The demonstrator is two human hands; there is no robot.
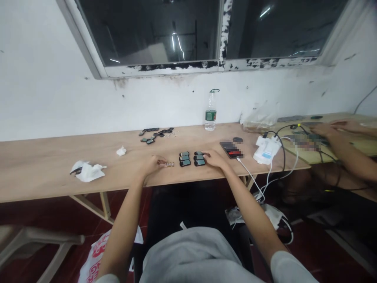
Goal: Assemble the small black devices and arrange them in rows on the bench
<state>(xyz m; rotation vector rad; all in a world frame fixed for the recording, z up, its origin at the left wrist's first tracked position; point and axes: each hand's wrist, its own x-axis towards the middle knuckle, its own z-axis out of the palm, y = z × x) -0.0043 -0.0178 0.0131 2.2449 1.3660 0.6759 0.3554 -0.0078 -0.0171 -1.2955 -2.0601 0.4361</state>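
Two short columns of dark, rounded pieces with grey-green faces lie in front of me, a left column and a right column. My right hand rests at the right column's edge, its fingertips touching the pieces and its fingers apart. Over on the left, my left hand lies low on the wood with fingers stretched toward a short row of small metallic pieces. Its fingertips are at the row's left end, and I see nothing lifted in them. Further back lies a loose cluster of similar dark pieces.
The wooden table runs along the wall. On it are crumpled tissues, a water bottle, a phone on a white cable, and a white power strip. At far right, another person's arms reach over the adjoining table.
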